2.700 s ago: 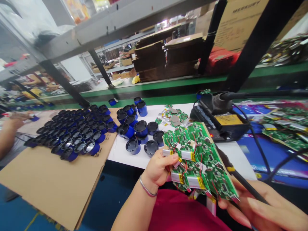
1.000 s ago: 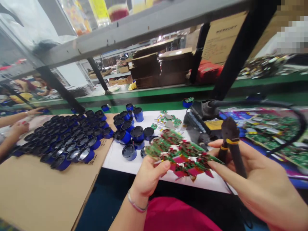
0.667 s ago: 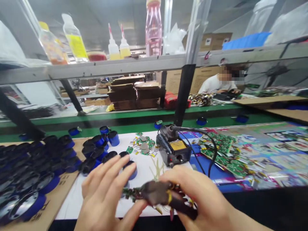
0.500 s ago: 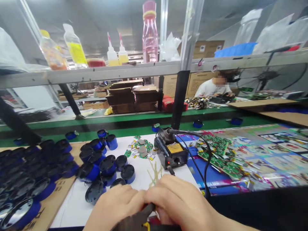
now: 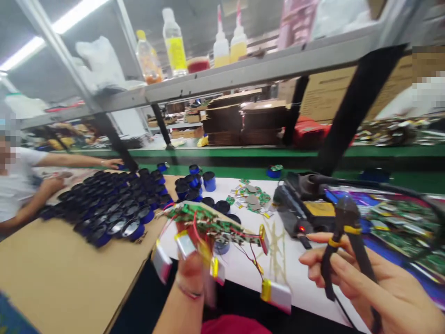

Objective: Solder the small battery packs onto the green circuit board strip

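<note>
No readable writing; yellow label on shelf bottle blurred. Green circuit board panel held up flat over near edge of white worktop by left hand, fingers closed on its underside; silver battery packs hung from it on red wires. Black cutters gripped in right hand, fingers wrapped round handles, cutter jaws seen shut. Blue cylindrical housings massed on cardboard sheet. Soldering station set behind. Co-worker's arm stretched along green conveyor; cartons stacked beyond.
</note>
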Available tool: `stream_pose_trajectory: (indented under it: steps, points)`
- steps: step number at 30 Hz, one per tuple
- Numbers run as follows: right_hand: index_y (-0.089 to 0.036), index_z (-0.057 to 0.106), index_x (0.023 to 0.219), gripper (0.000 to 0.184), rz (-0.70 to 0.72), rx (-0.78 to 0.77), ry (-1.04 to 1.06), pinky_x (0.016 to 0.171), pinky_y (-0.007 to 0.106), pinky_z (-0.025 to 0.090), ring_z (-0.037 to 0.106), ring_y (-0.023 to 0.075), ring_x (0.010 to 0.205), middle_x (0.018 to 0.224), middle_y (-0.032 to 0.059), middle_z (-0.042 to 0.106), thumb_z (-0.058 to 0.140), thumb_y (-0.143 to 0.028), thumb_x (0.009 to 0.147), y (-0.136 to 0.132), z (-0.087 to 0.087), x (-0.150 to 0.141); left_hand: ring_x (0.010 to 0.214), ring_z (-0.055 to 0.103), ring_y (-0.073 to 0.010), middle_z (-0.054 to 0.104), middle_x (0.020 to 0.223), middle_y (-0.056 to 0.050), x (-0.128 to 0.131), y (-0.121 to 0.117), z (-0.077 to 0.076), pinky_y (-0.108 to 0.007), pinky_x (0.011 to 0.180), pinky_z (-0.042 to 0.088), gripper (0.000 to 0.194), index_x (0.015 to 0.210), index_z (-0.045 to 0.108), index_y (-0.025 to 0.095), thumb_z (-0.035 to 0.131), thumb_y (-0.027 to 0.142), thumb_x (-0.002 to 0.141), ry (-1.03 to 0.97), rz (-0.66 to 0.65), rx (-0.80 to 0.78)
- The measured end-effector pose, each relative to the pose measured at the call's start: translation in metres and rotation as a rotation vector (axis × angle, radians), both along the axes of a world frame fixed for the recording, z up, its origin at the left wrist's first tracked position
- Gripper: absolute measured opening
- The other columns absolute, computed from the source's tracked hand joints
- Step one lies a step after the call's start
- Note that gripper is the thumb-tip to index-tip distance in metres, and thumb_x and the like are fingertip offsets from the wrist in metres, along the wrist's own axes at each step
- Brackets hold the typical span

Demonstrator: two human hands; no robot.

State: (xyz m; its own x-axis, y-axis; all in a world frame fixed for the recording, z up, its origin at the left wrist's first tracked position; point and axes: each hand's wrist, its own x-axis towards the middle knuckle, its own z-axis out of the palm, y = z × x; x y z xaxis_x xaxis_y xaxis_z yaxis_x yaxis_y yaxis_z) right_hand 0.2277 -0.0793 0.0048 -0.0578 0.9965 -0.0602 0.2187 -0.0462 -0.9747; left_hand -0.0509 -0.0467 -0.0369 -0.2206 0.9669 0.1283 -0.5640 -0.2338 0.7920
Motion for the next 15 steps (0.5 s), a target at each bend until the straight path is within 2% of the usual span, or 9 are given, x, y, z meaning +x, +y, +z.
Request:
stream_pose_trajectory:
  steps: [2,4,6,8,10,12,15]
  points:
    - [-0.022,0.048,0.123,0.059,0.068,-0.063,-0.090,0.063,0.023,0.052,0.058,0.0187,0.079,0.096,0.0078,0.060,0.060,-0.059,0.078,0.003,-0.016,-0.002,0.092,0.065,-0.0197,0.070,0.090,0.002,0.014,0.010,-0.006,-0.032,0.077,0.055,0.039,0.092,0.068,0.032,0.066,0.062,0.069,-0.175,0.050,-0.056]
    - [-0.023,0.049,0.122,0.057,0.146,-0.081,-0.174,0.064,0.016,0.050,0.057,0.0163,0.084,0.098,0.0059,0.060,0.061,-0.058,0.078,0.004,-0.026,-0.004,0.094,0.065,-0.0174,0.070,0.090,0.003,0.028,0.018,-0.006,-0.031,0.081,0.055,0.030,0.092,0.068,0.031,0.072,0.050,0.070,-0.359,0.095,-0.118]
    - [-0.022,0.051,0.118,0.056,0.200,-0.094,-0.210,0.067,0.012,0.048,0.057,0.0152,0.088,0.099,0.0053,0.059,0.062,-0.059,0.077,0.005,-0.032,-0.006,0.090,0.066,-0.0142,0.069,0.087,0.003,0.038,0.021,-0.004,-0.028,0.083,0.054,0.024,0.088,0.067,0.028,0.077,0.037,0.068,-0.438,0.135,-0.172]
    - [-0.023,0.049,0.122,0.059,0.235,-0.129,-0.187,0.077,0.015,0.050,0.057,0.0153,0.088,0.099,0.0047,0.060,0.061,-0.060,0.077,0.006,-0.036,-0.006,0.082,0.066,-0.0124,0.069,0.081,0.003,0.043,0.022,-0.002,-0.025,0.080,0.053,0.024,0.081,0.066,0.024,0.080,0.033,0.064,-0.453,0.150,-0.219]
    - [-0.024,0.046,0.129,0.064,0.242,-0.165,-0.161,0.088,0.022,0.049,0.058,0.0171,0.090,0.099,0.0039,0.061,0.061,-0.059,0.077,0.006,-0.038,-0.004,0.076,0.066,-0.0131,0.067,0.075,0.002,0.044,0.022,-0.003,-0.026,0.077,0.053,0.027,0.076,0.064,0.020,0.081,0.037,0.063,-0.452,0.114,-0.244]
    - [-0.025,0.044,0.132,0.068,0.243,-0.181,-0.139,0.099,0.029,0.045,0.056,0.0216,0.102,0.108,0.0043,0.060,0.063,-0.059,0.075,0.007,-0.040,-0.003,0.074,0.065,-0.0141,0.067,0.075,0.001,0.044,0.022,-0.004,-0.029,0.077,0.052,0.027,0.080,0.064,0.019,0.079,0.038,0.066,-0.411,0.046,-0.209]
    - [-0.026,0.048,0.131,0.072,0.238,-0.185,-0.132,0.104,0.032,0.041,0.048,0.0275,0.118,0.124,0.0042,0.054,0.067,-0.058,0.070,0.007,-0.039,-0.003,0.078,0.066,-0.0150,0.069,0.081,0.000,0.044,0.021,-0.005,-0.030,0.081,0.050,0.024,0.089,0.064,0.019,0.073,0.036,0.074,-0.348,-0.031,-0.135]
